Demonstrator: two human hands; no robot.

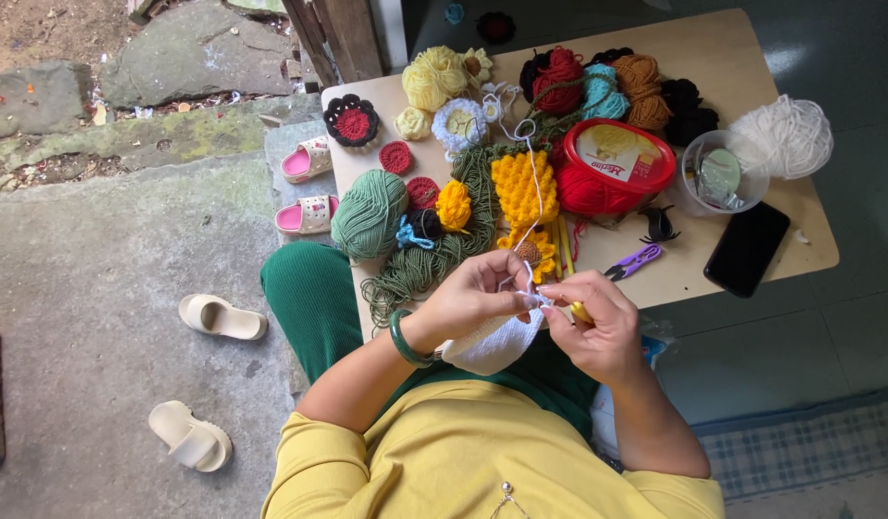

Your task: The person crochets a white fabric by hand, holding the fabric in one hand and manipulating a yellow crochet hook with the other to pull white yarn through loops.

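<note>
1. Just off the table's near edge, above the lap: a white crocheted piece, pinched at its upper edge between the fingers of the left hand, green bangle on that wrist.
2. Touching the same piece from the other side: the right hand, fingers closed around a yellow-handled crochet hook, tip hidden among the fingertips.
3. Running up from the hands across the table: a thin white strand, reaching toward the far edge.
4. Near the table's near edge, just beyond the hands: a small sunflower piece, loose dark green yarn, purple snips.
5. Toward the left edge: a sage green yarn ball, red crocheted rounds, a black-and-red flower piece.
6. Mid-table: a yellow bobbled piece, a red round tub with red yarn.
7. Toward the right edge: a clear plastic cup, fluffy white yarn, a black phone.
8. Along the far edge: pale yellow, red, teal, brown and black yarn balls.
9. Beside the table on the ground: pink sandals, cream slides.
</note>
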